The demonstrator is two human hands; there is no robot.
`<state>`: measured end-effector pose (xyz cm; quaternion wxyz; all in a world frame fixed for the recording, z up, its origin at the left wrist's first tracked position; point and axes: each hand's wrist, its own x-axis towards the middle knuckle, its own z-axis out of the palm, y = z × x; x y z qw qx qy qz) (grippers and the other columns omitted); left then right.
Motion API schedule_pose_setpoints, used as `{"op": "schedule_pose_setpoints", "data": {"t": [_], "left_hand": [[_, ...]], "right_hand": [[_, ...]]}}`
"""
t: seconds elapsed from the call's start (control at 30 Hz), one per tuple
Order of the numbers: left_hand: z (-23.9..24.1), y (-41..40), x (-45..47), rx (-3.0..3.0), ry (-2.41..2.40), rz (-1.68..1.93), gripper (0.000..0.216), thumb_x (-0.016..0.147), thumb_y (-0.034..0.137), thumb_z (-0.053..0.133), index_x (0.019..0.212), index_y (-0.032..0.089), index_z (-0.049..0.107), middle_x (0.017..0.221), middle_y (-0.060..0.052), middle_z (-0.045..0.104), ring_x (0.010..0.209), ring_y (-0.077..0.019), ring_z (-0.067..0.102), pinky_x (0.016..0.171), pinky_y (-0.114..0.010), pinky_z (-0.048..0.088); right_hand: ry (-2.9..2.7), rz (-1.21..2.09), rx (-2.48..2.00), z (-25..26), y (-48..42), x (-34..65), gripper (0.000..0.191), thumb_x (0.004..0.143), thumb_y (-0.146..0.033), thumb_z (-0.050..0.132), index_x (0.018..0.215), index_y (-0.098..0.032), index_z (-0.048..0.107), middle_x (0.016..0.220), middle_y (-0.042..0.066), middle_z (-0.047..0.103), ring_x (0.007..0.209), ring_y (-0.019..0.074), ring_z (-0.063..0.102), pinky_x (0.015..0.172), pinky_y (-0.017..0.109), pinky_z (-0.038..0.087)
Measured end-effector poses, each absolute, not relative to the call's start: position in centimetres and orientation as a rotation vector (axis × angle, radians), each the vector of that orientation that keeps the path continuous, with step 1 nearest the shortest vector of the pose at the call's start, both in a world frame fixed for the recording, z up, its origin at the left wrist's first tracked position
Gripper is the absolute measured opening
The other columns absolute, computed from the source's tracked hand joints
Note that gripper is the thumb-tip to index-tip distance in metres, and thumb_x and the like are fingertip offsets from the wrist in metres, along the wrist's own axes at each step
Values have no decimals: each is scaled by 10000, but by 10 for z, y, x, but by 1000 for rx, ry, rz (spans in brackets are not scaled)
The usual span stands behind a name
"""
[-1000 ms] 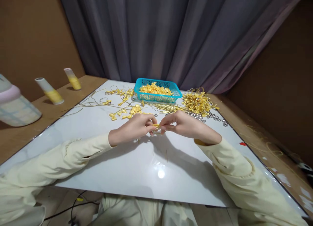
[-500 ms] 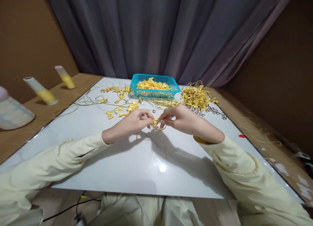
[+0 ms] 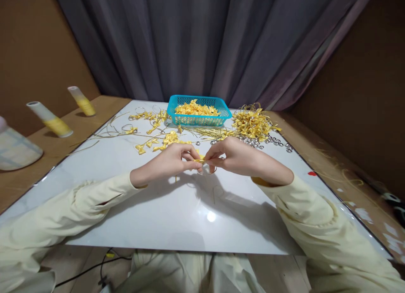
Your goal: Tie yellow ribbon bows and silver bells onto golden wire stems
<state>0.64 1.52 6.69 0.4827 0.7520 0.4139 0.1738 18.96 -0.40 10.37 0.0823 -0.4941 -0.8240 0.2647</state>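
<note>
Over the middle of the white table [image 3: 177, 212], my left hand [image 3: 171, 160] and my right hand [image 3: 236, 155] meet fingertip to fingertip. Both pinch a small yellow ribbon bow [image 3: 200, 158] between thumb and forefinger. A thin metal ring [image 3: 207, 171] hangs under the bow, just above the tabletop. Both sleeves are pale yellow. My fingers hide most of the bow.
A blue basket [image 3: 198, 120] of yellow bows stands at the back centre. A heap of yellow ribbon pieces [image 3: 255, 124] and small silver rings [image 3: 272, 142] lie to its right, finished bows [image 3: 158, 142] to its left. Two thread spools [image 3: 50, 120] stand on the wooden bench on the left.
The view shifted slightly, and both hands stay pinched together on the bow. The ring under the bow now shows more clearly.
</note>
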Motion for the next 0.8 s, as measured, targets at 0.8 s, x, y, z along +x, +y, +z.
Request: {"op": "schedule_pose_setpoints", "data": {"t": [0.8], "left_hand": [[61,30,0,1606,950,200,484,679,407,708,1034,194,458,827,-46,698,697,-153,609,548,-223,389]], "right_hand": [[-2484,895,-1455,98,2,196,198,731,-103,547,770,-130,740,697,35,725,630,128,622,580,210,418]]}}
